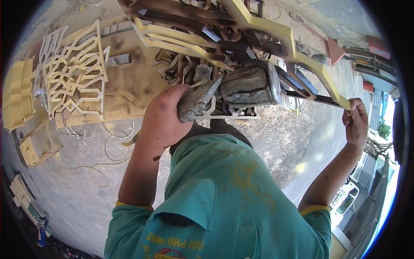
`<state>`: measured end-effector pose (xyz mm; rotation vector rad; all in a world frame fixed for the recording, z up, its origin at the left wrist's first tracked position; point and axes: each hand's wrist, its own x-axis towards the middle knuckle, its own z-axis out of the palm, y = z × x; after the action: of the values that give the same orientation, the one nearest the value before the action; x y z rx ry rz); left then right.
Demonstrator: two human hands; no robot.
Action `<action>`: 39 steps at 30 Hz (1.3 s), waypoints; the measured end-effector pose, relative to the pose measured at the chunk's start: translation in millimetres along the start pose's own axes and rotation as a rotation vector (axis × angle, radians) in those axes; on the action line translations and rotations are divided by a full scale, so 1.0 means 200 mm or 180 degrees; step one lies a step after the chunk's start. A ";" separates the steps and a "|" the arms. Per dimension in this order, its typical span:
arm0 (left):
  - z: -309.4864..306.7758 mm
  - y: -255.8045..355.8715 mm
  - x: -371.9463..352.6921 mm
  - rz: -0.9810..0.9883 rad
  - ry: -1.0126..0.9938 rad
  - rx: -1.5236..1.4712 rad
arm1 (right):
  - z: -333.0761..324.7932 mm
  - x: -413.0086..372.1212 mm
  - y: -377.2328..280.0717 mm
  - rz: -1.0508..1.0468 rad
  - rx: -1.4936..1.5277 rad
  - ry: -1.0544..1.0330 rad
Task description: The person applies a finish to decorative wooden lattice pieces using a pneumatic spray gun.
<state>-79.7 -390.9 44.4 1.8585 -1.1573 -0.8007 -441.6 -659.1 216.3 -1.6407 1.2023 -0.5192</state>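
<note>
The spray gun is clasped in the left hand, the grip closed tight round its handle. Its paint cup lies toward 3 o'clock from the fist. The lattice panel is held just beyond the gun at 12 o'clock. Its long axis is slanted from 10 o'clock down to 4 o'clock. Its 4 o'clock tip is pinched in the grip of the right hand, well apart from the gun. The left hand is the one nearer the panel's middle. At 9 o'clock a cream fretwork piece is laid flat on the bench.
</note>
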 end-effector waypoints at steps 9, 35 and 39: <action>-0.02 -0.02 0.00 0.0065 0.0106 -0.0061 | 0.00 0.00 -0.01 0.0063 0.0123 -0.0023; -0.07 -0.02 -0.02 0.0016 0.0110 0.0022 | 0.01 -0.01 -0.01 0.0032 0.0079 0.0045; -0.06 -0.03 -0.03 0.0021 0.0033 0.0116 | -0.01 -0.01 0.00 0.0065 0.0026 0.0029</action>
<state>-70.2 -380.9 46.3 1.8855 -1.1782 -0.7701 -443.6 -658.4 217.7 -1.6192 1.2210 -0.5188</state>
